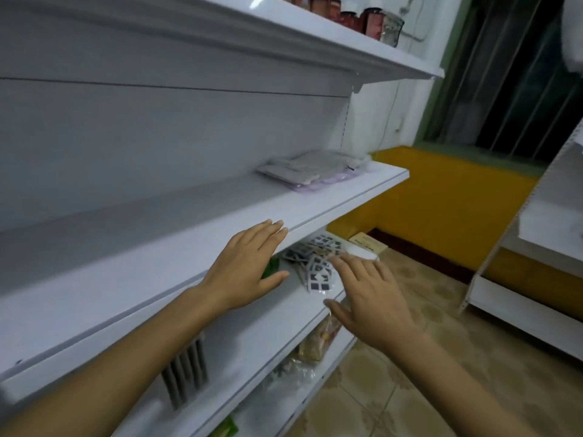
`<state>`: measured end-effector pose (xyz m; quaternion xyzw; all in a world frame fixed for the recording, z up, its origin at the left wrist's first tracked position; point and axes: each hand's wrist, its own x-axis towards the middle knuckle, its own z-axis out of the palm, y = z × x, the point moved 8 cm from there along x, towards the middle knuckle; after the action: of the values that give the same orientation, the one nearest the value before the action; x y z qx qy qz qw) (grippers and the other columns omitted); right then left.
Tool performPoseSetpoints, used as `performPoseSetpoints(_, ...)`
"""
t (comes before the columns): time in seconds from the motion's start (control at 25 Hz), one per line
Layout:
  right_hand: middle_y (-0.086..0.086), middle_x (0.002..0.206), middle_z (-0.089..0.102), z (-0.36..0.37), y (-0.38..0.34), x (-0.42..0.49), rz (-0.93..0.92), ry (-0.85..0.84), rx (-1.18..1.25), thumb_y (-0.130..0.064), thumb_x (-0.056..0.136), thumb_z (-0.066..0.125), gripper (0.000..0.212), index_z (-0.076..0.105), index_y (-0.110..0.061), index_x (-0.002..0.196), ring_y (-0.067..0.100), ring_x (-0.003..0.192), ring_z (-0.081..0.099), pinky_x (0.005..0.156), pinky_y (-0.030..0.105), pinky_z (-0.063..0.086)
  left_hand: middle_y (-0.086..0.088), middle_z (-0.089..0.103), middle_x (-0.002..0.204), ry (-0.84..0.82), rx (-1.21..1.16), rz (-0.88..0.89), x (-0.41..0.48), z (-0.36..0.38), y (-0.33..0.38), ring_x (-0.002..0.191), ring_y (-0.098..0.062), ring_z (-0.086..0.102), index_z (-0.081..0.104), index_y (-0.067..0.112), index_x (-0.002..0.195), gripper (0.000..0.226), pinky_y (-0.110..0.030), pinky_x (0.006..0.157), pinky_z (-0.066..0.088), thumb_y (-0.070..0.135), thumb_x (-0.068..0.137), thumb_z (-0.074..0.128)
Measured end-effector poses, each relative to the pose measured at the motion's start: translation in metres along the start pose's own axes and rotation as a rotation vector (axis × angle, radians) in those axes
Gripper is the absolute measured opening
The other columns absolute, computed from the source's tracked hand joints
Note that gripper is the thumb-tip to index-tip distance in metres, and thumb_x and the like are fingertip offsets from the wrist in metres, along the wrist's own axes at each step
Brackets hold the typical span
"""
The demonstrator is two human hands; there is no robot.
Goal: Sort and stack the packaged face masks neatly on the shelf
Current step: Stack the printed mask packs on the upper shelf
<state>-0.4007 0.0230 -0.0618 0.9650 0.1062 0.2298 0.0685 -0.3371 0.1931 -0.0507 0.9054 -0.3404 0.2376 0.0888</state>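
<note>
White shelving (315, 203) frames our left grip (249, 266) and right grip (375, 304), both released, reaching for scattered packets (318, 274) we must next gather and square.

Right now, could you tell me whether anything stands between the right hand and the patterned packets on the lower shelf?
Nothing visible does. The open right hand hovers right at the near edge of the patterned packets; the shelf board above only overhangs their far side.
</note>
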Motion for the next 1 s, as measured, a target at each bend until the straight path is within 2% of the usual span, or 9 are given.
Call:
performPoseSetpoints(0.12,0.002,0.131,0.058,0.033,0.023,0.045,-0.019,0.027,0.056,-0.059,0.083,0.043,0.065,0.050,-0.019,0.133,0.021,0.115,0.058,0.096,0.040,0.047,0.002,0.023,0.157,-0.013,-0.091,-0.079,0.059,0.034,-0.033,0.145,-0.016,0.018,0.025,0.018,0.150,0.086,-0.030,0.115,0.015,0.069,0.081,0.021)
performPoseSetpoints(0.2,0.000,0.129,0.059,0.048,0.047,0.089,-0.033,0.050,0.065,-0.058,0.083,0.043,0.062,0.052,-0.020,0.131,0.019,0.114,0.059,0.095,0.037,0.048,0.002,0.024,0.157,0.007,-0.146,-0.125,0.116,0.055,-0.060,0.144,-0.017,0.020,0.026,0.017,0.150,0.088,-0.032,0.114,0.018,0.070,0.079,0.021)
performPoseSetpoints(0.36,0.001,0.129,0.060,0.084,0.091,0.156,-0.035,0.050,0.075,-0.058,0.086,0.041,0.059,0.053,-0.020,0.130,0.019,0.115,0.060,0.095,0.037,0.048,-0.003,0.031,0.154,-0.001,-0.213,-0.294,0.197,0.105,-0.123,0.141,-0.022,0.028,0.030,0.013,0.148,0.074,-0.034,0.111,0.025,0.057,0.090,0.045)
performPoseSetpoints(0.44,0.003,0.134,0.056,0.101,0.104,0.183,-0.028,0.053,0.148,-0.058,0.090,0.038,0.058,0.052,-0.020,0.132,0.021,0.120,0.056,0.098,0.038,0.045,-0.006,0.032,0.153,-0.029,-0.233,-0.353,0.208,0.128,-0.144,0.140,-0.022,0.028,0.030,0.012,0.148,0.068,-0.033,0.113,0.026,0.046,0.093,0.051)
performPoseSetpoints(0.56,0.006,0.142,0.048,0.120,0.112,0.228,-0.026,0.010,0.223,-0.058,0.090,0.032,0.062,0.047,-0.019,0.137,0.024,0.130,0.046,0.105,0.039,0.036,-0.008,0.035,0.152,-0.029,-0.243,-0.387,0.206,0.139,-0.154,0.139,-0.024,0.030,0.033,0.010,0.146,0.065,-0.035,0.113,0.027,0.042,0.093,0.053)
performPoseSetpoints(0.72,0.010,0.137,0.051,0.138,0.093,0.295,-0.122,0.053,0.329,-0.050,0.087,0.049,0.056,0.051,-0.016,0.131,0.029,0.124,0.049,0.099,0.041,0.038,-0.006,0.042,0.147,0.012,-0.192,-0.315,0.205,0.134,-0.144,0.134,-0.024,0.038,0.038,0.011,0.144,0.061,-0.033,0.108,0.033,0.040,0.093,0.056)
performPoseSetpoints(0.8,0.007,0.139,0.048,0.151,0.082,0.318,-0.160,0.035,0.369,-0.049,0.087,0.052,0.057,0.048,-0.017,0.134,0.026,0.125,0.046,0.102,0.040,0.036,-0.002,0.041,0.148,0.023,-0.197,-0.322,0.202,0.132,-0.143,0.134,-0.019,0.038,0.038,0.014,0.144,0.060,-0.030,0.107,0.032,0.042,0.093,0.055)
performPoseSetpoints(0.88,0.007,0.140,0.048,0.162,0.084,0.340,-0.179,0.008,0.402,-0.050,0.086,0.046,0.060,0.046,-0.017,0.136,0.027,0.125,0.045,0.102,0.040,0.035,0.001,0.039,0.149,0.011,-0.191,-0.335,0.201,0.132,-0.146,0.136,-0.017,0.036,0.037,0.018,0.145,0.064,-0.029,0.108,0.031,0.052,0.092,0.048)
performPoseSetpoints(1.0,0.016,0.130,0.056,0.163,0.110,0.380,-0.188,0.107,0.449,-0.049,0.079,0.046,0.066,0.054,-0.009,0.130,0.037,0.113,0.055,0.091,0.043,0.043,0.011,0.033,0.150,0.016,-0.196,-0.342,0.202,0.132,-0.147,0.138,-0.008,0.028,0.036,0.023,0.145,0.072,-0.023,0.111,0.025,0.062,0.085,0.032)
